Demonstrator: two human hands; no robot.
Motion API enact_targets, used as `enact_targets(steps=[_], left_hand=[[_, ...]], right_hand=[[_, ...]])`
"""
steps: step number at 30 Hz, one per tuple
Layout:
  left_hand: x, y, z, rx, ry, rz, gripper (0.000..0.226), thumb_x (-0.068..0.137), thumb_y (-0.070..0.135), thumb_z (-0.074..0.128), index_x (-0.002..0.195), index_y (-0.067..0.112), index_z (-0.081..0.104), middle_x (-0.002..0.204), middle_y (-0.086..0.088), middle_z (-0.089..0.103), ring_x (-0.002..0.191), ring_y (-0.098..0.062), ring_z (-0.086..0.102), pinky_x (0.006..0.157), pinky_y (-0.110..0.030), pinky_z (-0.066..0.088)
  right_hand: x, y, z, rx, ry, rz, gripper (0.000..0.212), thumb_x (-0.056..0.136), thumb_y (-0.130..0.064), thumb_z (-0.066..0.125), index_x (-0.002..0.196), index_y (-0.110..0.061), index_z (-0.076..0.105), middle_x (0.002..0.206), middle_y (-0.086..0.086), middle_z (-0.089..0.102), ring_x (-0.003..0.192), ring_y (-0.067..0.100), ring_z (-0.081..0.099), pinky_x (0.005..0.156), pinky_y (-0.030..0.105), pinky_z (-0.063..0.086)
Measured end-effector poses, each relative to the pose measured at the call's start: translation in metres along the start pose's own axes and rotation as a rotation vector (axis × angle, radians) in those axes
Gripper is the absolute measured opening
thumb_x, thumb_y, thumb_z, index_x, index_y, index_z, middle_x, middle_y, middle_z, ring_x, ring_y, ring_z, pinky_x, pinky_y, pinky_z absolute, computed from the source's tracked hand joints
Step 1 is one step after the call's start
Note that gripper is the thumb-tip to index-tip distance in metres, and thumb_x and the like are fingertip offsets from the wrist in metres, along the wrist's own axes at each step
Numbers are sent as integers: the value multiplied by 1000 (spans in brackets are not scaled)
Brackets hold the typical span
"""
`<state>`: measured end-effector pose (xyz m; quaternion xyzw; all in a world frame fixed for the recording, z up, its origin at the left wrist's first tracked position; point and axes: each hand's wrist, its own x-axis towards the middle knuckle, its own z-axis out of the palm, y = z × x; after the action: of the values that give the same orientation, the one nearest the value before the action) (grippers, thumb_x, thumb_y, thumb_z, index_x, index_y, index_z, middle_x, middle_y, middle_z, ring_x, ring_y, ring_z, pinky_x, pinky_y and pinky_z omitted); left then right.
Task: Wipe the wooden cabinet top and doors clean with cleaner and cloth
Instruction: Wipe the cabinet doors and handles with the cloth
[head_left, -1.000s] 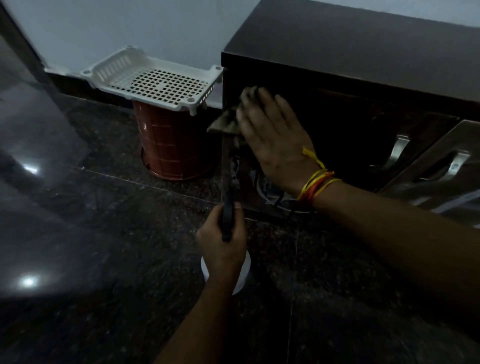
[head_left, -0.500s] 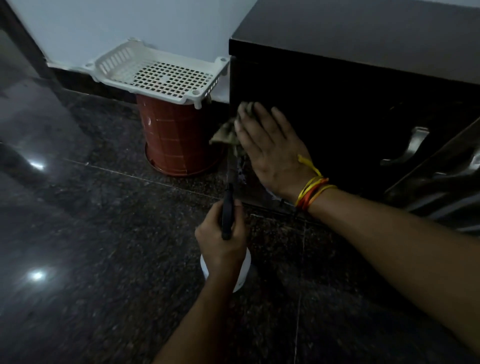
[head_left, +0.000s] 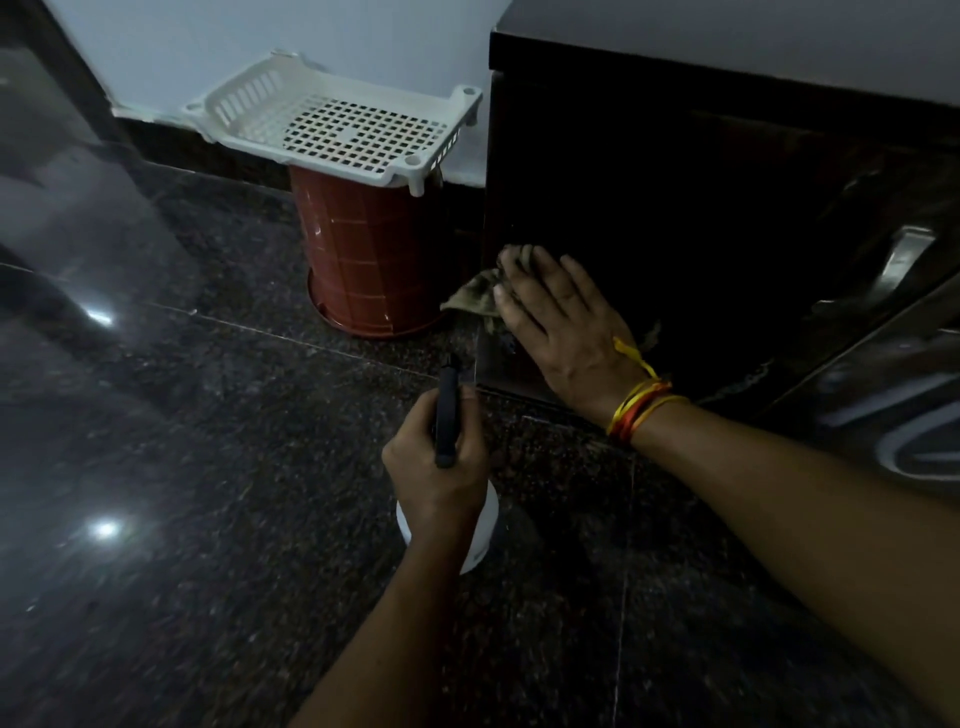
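Right hand (head_left: 558, 332) lies flat, fingers spread, pressing a crumpled cloth (head_left: 480, 299) vs the dark cabinet (head_left: 649, 208) side panel, low, near its front-left corner; cloth pokes out past the fingertips. Coloured threads (head_left: 641, 410) circle the wrist. Left hand (head_left: 436, 467) is closed round a white spray bottle (head_left: 480, 525) w/ black trigger head (nozzle pointing at the cabinet base). Bottle sits below the hand over the dark stone floor (head_left: 208, 519). White basket (head_left: 332, 127) rests on a red-brown bin (head_left: 371, 260) beside the cabinet.

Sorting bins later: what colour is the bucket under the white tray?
Reddish-brown bucket, with a grid pattern; head view shows it.
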<state>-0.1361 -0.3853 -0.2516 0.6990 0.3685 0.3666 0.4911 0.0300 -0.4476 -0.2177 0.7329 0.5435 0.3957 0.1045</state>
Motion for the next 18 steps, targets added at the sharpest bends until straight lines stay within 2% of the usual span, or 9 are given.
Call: enact_targets(steps=[3,5,8,12,15,18], left_hand=[[4,0,-5,2,8,15,39,96,34,61,60,33,47,51,2,44,46,-17,43,47,-33,36],[5,-1,-6,8,11,18,39,96,33,61,59,34,46,51,2,45,46,-19,45,48,-34,38],[7,0,-7,7,12,-2,37,95,33,62,60,32,48,52,-1,49,49,-26,52,49,-43,46],[6,1,-5,-7,-5,-9,35,96,33,60,63,31,51,54,-2,48,51,-32,53,50,-50,48],[7,1,-5,-10,-10,2,34,96,34,61,63,32,51,53,1,46,51,-32,52,50,-50,47],[11,-2,-9,-9,-3,19,31,96,34,62,66,33,55,54,-1,51,50,-30,54,50,-49,47]], right_hand=[[-13,-13,5,-51,-153,-53,58,92,-16,49,147,-11,30,156,10,22,143,31,24,116,43,10],[-12,-13,5,-69,-174,-65,59,94,-16,44,149,-10,22,158,10,15,145,32,18,117,44,4],[-1,-3,1,-44,-67,8,55,95,-9,35,148,-8,22,157,14,18,144,34,19,118,47,5],[4,-4,8,-3,35,79,53,96,-8,41,147,-8,27,155,13,26,142,34,25,118,48,10],[-8,-19,18,-28,-91,-15,57,95,-19,43,149,-10,23,157,11,20,144,32,21,117,46,7],[-24,-36,25,-15,-237,-95,59,97,-21,40,150,-9,18,159,11,11,146,31,12,117,45,4]])
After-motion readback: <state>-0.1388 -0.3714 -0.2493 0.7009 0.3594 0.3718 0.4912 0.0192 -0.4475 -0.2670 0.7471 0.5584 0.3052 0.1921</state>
